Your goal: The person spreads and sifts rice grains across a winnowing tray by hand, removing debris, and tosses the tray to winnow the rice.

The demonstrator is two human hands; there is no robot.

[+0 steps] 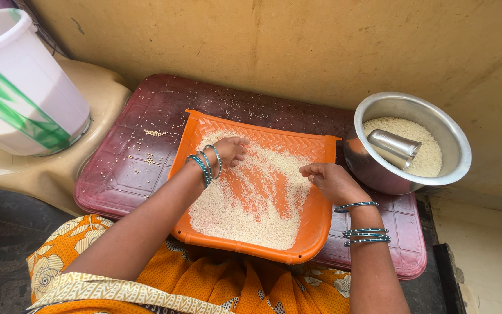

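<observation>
An orange plastic winnowing tray (315,224) lies on a dark red plastic stool top (146,110) and holds a spread layer of white rice (236,212). My left hand (229,149) rests on the rice at the tray's upper left, fingers curled down into the grains. Over the tray's right side, my right hand (327,179) has its fingers bent and touches the rice. Both wrists wear teal bangles. Neither hand grips an object.
A steel bowl (373,168) of rice with a steel cup (396,148) in it stands at the right. A white and green plastic bucket (24,87) sits on a beige stool (59,168) at left. Loose grains (152,134) dot the red surface. A wall runs behind.
</observation>
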